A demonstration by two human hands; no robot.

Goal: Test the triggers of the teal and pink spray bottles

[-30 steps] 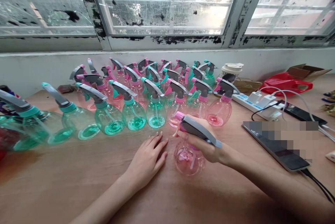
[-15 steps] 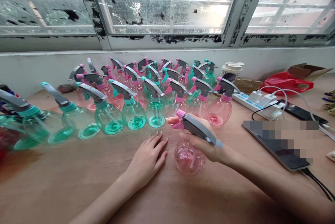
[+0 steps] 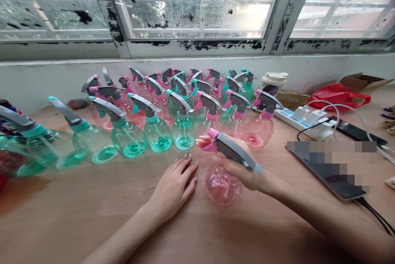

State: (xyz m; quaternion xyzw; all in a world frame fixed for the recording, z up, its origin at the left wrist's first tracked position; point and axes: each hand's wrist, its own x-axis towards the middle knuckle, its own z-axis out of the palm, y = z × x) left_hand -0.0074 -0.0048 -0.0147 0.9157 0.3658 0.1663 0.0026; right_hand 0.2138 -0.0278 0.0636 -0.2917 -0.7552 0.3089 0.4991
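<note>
My right hand (image 3: 239,169) grips a pink plastic spray bottle, its fingers wrapped around the grey-and-pink trigger head (image 3: 236,153) and the fingertips reaching left past the nozzle. The round, clear pink bottle body (image 3: 224,185) sits below the hand, close to or on the wooden table. My left hand (image 3: 174,185) lies flat on the table (image 3: 92,223) with its fingers spread and holds nothing. Just beyond it stands a teal spray bottle (image 3: 184,134), part of several rows of teal and pink spray bottles, including a pink spray bottle (image 3: 259,130).
A white power strip (image 3: 296,117) with chargers and cables lies right of the bottles, beside a phone (image 3: 327,169), partly blurred. A paper cup (image 3: 274,82), red plastic bag (image 3: 339,99) and cardboard box (image 3: 361,82) stand along the white sill (image 3: 197,63).
My right fingers have shifted on the spray head, with the fingertips now stretching left past the nozzle. My left hand has stayed flat in the same place.
</note>
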